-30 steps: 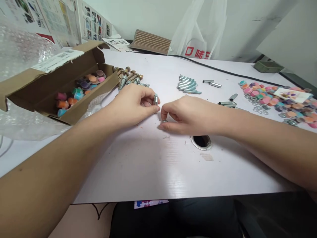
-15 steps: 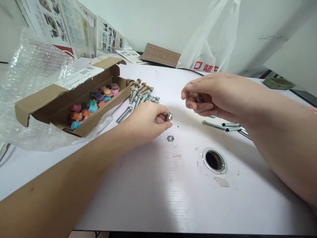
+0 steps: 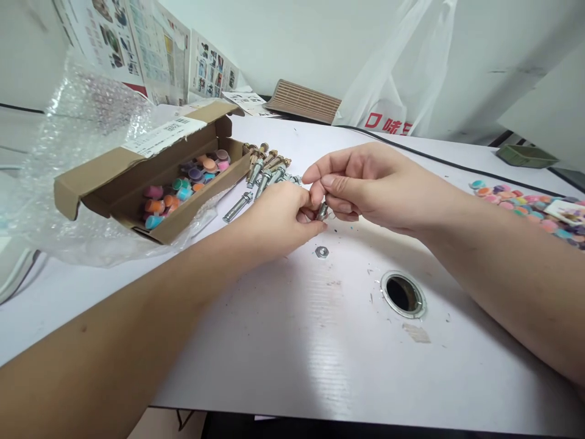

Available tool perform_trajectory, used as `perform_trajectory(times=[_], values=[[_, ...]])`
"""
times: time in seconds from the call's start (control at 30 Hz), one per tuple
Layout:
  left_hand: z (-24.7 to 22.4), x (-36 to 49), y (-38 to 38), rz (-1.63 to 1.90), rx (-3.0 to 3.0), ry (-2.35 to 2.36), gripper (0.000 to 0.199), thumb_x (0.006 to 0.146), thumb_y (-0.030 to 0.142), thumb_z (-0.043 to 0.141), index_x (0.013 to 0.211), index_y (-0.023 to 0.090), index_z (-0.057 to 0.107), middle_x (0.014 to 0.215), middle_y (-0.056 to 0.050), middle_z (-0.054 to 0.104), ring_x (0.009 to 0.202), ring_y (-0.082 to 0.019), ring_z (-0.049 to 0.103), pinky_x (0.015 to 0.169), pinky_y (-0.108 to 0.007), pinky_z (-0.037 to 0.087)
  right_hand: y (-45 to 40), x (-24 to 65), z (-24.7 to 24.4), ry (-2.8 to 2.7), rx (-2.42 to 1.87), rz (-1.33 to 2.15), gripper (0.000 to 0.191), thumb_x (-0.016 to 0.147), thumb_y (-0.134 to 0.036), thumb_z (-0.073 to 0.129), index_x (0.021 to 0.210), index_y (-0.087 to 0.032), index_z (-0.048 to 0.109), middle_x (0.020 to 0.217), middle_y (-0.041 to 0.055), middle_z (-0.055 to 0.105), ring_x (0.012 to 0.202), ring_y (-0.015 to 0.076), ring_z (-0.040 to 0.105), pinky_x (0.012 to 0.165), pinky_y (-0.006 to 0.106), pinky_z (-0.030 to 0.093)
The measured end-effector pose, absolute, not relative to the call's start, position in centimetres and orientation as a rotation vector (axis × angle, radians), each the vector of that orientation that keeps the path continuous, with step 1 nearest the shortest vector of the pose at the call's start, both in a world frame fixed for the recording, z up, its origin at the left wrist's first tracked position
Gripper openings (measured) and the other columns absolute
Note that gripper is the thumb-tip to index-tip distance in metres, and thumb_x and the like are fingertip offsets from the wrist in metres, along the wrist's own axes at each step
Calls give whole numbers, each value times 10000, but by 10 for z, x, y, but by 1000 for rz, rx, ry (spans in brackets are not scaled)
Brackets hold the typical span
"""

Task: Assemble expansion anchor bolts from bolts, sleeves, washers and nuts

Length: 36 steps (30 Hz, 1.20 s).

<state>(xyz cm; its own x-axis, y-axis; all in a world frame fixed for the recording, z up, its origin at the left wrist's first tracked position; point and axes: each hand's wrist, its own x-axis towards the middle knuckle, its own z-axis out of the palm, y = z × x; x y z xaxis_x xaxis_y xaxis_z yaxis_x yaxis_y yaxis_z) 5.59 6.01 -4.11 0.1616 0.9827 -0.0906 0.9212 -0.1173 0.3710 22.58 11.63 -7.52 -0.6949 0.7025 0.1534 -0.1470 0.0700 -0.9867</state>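
Note:
My left hand (image 3: 287, 210) is closed around a silver metal bolt (image 3: 322, 211), and only its end shows beyond the fingertips. My right hand (image 3: 365, 186) has come up against it, thumb and fingers pinched together at the bolt; whatever lies between them is hidden. Just below the hands, a loose hex nut (image 3: 322, 252) lies flat on the white table (image 3: 274, 341). Behind my left hand is a pile of expansion bolts (image 3: 269, 174), some silver and some brass-coloured, with one silver bolt (image 3: 237, 207) lying nearer to me.
On the left, an open cardboard box (image 3: 103, 183) of colourful small caps (image 3: 183, 186) rests on bubble wrap (image 3: 105, 122). A metal-rimmed hole (image 3: 423, 305) is at right front. More colourful pieces (image 3: 525, 210) lie far right, near a green tray (image 3: 525, 157). A plastic bag (image 3: 402, 73) stands behind.
My right hand has moved left and down to meet my left hand at the bolt. The view has shifted slightly, and my left hand still holds the bolt.

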Motion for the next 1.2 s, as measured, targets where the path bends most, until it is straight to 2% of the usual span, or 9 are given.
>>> perform_trajectory(times=[0.17, 0.3, 0.43, 0.57, 0.67, 0.83, 0.97, 1.07, 1.2], values=[[-40, 53, 60, 262, 2096, 1762, 154, 822, 276, 695, 720, 192, 617, 604, 52, 478, 579, -111, 424, 600, -297, 316, 125, 235, -82, -1743, -568, 1615, 133, 971, -155, 712, 1092, -126, 665, 992, 86, 733, 606, 61, 529, 572, 236, 466], [-39, 53, 60, 249, 2111, 1730, 111, 843, 267, 679, 778, 182, 706, 617, 36, 558, 592, -118, 477, 602, -296, 317, 136, 251, -88, -1652, -645, 1645, 198, 928, -133, 719, 1123, -130, 686, 1044, 107, 736, 781, 115, 672, 724, 255, 609], [-39, 54, 60, 235, 2096, 1728, 117, 847, 267, 674, 856, 179, 751, 662, 15, 628, 622, -133, 533, 604, -297, 329, 144, 264, -90, -1557, -698, 1606, 291, 915, -145, 763, 1190, -150, 669, 1057, 100, 742, 936, 166, 751, 894, 327, 676], [-40, 52, 59, 248, 2136, 1709, 117, 845, 272, 670, 764, 187, 670, 637, 39, 560, 605, -113, 480, 607, -294, 320, 138, 259, -90, -1632, -665, 1597, 312, 910, -201, 828, 1167, -148, 659, 1021, 111, 750, 1000, 201, 772, 957, 370, 683], [-41, 51, 59, 274, 2167, 1700, 236, 838, 280, 672, 666, 192, 537, 609, 50, 485, 579, -98, 426, 593, -299, 295, 131, 252, -89, -1693, -598, 1572, 290, 913, -251, 845, 1122, -149, 671, 998, 104, 752, 976, 204, 775, 933, 363, 680], [-40, 52, 58, 262, 2139, 1696, 165, 853, 279, 664, 722, 191, 614, 625, 43, 503, 583, -105, 437, 598, -310, 291, 125, 252, -84, -1724, -568, 1476, 267, 926, -312, 833, 1091, -178, 671, 1047, 86, 771, 1011, 190, 762, 933, 332, 650], [-39, 53, 58, 255, 2149, 1710, 217, 843, 260, 666, 677, 199, 540, 609, 47, 456, 592, -107, 428, 600, -316, 307, 121, 248, -85, -1775, -516, 1512, 280, 926, -335, 822, 1104, -182, 671, 1080, 84, 776, 1030, 201, 759, 922, 336, 634], [-39, 54, 57, 277, 2128, 1735, 254, 830, 266, 677, 659, 203, 501, 612, 44, 475, 600, -111, 441, 590, -314, 326, 118, 241, -91, -1818, -504, 1570, 243, 919, -291, 800, 1081, -173, 664, 1047, 76, 777, 1006, 195, 756, 901, 329, 626], [-40, 55, 57, 291, 2097, 1778, 295, 809, 266, 721, 623, 196, 503, 560, 58, 430, 552, -92, 387, 580, -308, 312, 117, 232, -99, -1797, -480, 1571, 171, 924, -237, 749, 1050, -174, 652, 1035, 68, 774, 990, 173, 748, 908, 312, 614]])
